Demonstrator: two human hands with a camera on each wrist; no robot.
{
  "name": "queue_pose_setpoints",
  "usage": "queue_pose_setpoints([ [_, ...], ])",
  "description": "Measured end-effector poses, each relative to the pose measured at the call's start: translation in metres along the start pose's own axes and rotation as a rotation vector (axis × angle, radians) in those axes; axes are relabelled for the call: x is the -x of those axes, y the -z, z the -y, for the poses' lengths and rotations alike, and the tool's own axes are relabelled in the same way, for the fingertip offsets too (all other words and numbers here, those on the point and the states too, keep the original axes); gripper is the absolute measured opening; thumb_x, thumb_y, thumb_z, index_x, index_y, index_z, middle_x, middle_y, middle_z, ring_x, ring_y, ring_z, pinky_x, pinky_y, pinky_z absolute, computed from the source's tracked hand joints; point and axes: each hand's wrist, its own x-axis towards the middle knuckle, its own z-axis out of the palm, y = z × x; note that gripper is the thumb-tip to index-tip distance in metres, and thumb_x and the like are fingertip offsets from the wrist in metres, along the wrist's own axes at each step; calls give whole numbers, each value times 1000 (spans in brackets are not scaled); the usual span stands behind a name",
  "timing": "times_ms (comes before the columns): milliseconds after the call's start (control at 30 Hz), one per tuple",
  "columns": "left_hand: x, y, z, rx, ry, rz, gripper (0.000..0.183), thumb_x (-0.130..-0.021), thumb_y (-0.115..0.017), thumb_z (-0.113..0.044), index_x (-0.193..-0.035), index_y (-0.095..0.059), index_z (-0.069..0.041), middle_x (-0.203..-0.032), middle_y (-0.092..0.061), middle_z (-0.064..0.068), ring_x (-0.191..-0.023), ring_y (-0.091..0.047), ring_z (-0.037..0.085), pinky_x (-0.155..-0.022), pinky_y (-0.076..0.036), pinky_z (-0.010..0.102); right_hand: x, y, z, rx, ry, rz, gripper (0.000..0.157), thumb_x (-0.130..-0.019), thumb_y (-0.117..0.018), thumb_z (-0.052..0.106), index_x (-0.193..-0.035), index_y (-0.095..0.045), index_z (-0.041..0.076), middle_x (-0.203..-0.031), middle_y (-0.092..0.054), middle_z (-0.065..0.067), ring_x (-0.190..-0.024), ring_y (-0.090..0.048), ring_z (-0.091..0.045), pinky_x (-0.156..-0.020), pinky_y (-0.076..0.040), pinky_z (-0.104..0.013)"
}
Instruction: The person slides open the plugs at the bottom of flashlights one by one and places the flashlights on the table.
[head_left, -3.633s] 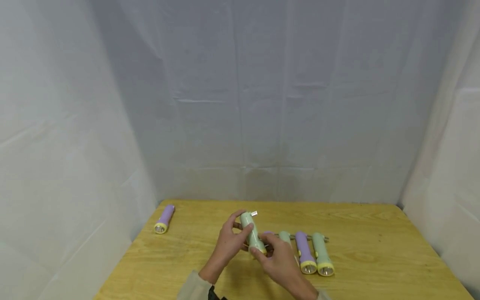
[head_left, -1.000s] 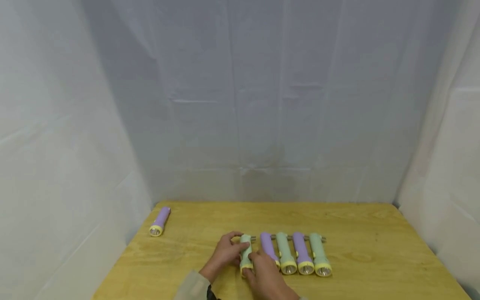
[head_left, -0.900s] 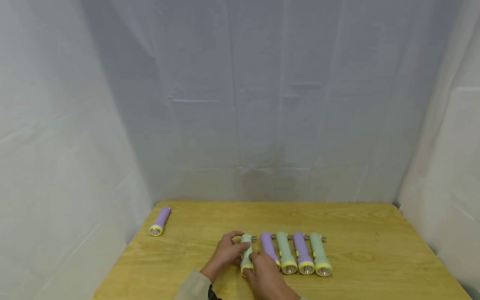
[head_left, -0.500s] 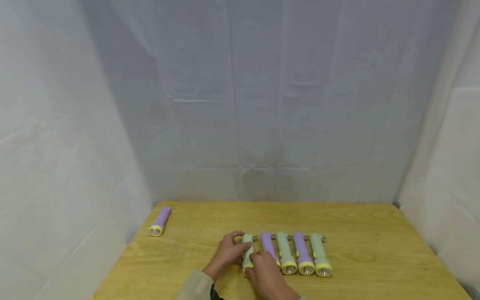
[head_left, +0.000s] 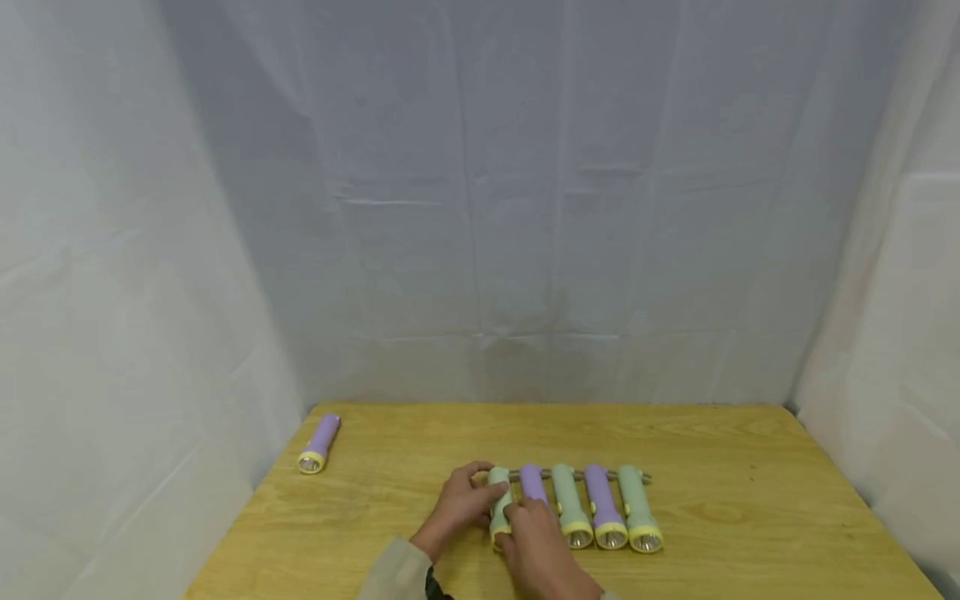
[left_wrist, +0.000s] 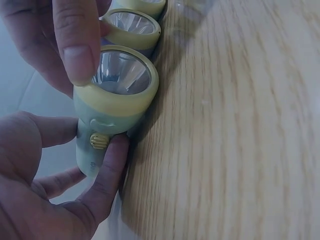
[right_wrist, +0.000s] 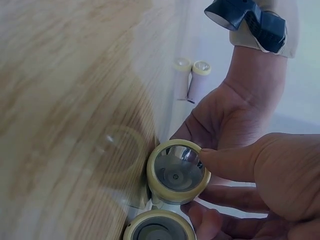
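A pale green flashlight (head_left: 498, 477) with a yellow head lies at the left end of a row on the table. My left hand (head_left: 456, 505) grips its body, thumb on one side and fingers on the other. At the yellow head, my right hand (head_left: 542, 546) pinches the rim; its thumb (right_wrist: 230, 164) presses there in the right wrist view. The lens faces me, and the ridged yellow switch (left_wrist: 99, 141) shows in the left wrist view. Right beside it is a purple flashlight (head_left: 532, 480), its head hidden behind my right hand. Metal prongs (head_left: 514, 476) stick out between their tail ends.
Farther right in the row lie a green flashlight (head_left: 567, 500), a purple one (head_left: 602, 500) and another green one (head_left: 636, 504), heads toward me. A lone purple flashlight (head_left: 324, 435) lies near the left edge of the wooden table (head_left: 712, 442). White sheeting (head_left: 480, 250) encloses the back and sides.
The green flashlight, held tilted above the table at first, has come down to the row's left end. Over the last second both hands have slid it slightly right, closer to the purple flashlight.
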Motion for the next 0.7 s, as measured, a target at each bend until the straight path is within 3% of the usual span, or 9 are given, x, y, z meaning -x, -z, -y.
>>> queue_pose_setpoints([
  [367,-5,-2,0,4,3,6,56,-94,-72,-25,-139,-53,2,-85,-67,11,-62,-65,15,-57,-59,31,1,1,0,38,-41,-29,20,-86,-78,22,-97,-73,6,-94,-68,-8,-92,-61,-26,-75,-54,-42],
  [700,-6,-3,1,26,-17,25,57,-95,-71,-25,-139,-49,3,-90,-70,14,-62,-66,15,-59,-61,35,4,3,-1,87,-16,-88,17,-82,-80,20,-91,-72,8,-90,-66,-5,-90,-59,-24,-68,-53,-38],
])
